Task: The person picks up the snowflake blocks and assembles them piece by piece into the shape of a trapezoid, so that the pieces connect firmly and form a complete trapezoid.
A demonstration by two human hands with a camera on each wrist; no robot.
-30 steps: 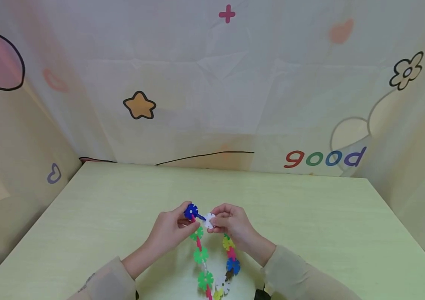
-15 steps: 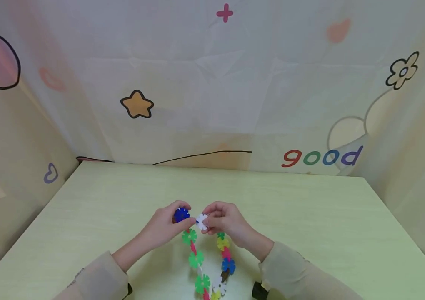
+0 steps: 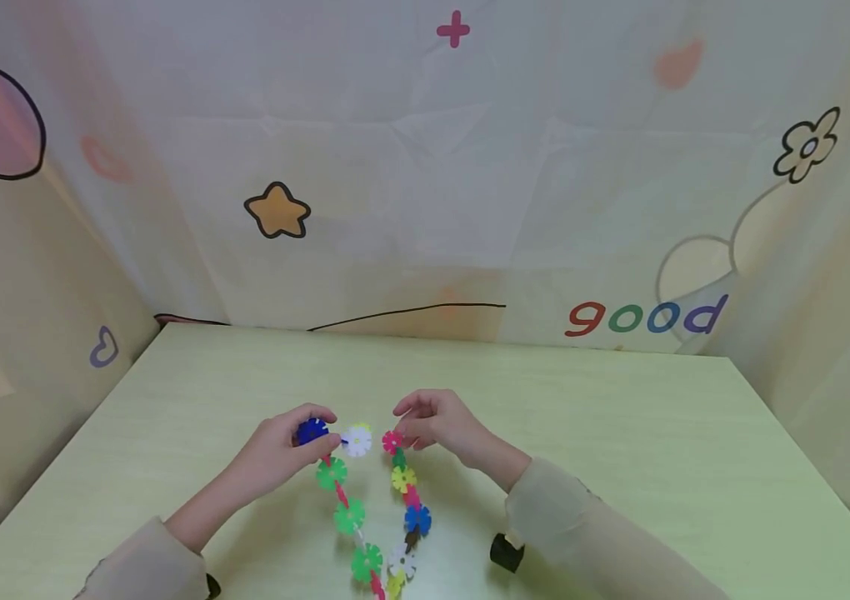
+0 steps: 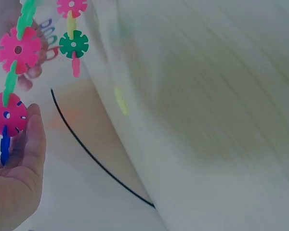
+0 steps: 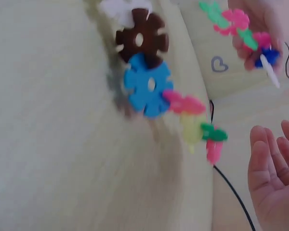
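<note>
My left hand [image 3: 286, 446] pinches a dark blue snowflake disc [image 3: 312, 432] between thumb and fingers. A white snowflake disc [image 3: 357, 441] is joined to the blue one and sticks out to its right. From the blue disc a chain of discs runs down toward the front edge, with green discs [image 3: 350, 516] and pink ones set crosswise. It bends back up on the right to a pink end disc [image 3: 392, 442]. My right hand [image 5: 277, 175] is beside that end, fingers loosely bent and holding nothing; the right wrist view shows a gap between them.
A loose yellow disc [image 4: 121, 101] lies on the table [image 3: 582, 433], partly behind the white disc in the head view. A black object [image 3: 507, 552] shows under the right forearm. A printed cloth backdrop [image 3: 425, 208] stands behind the table.
My left hand has moved left, taking the blue and white discs along. My right hand has let go of the white disc. The pink end disc and the yellow disc have come into view.
</note>
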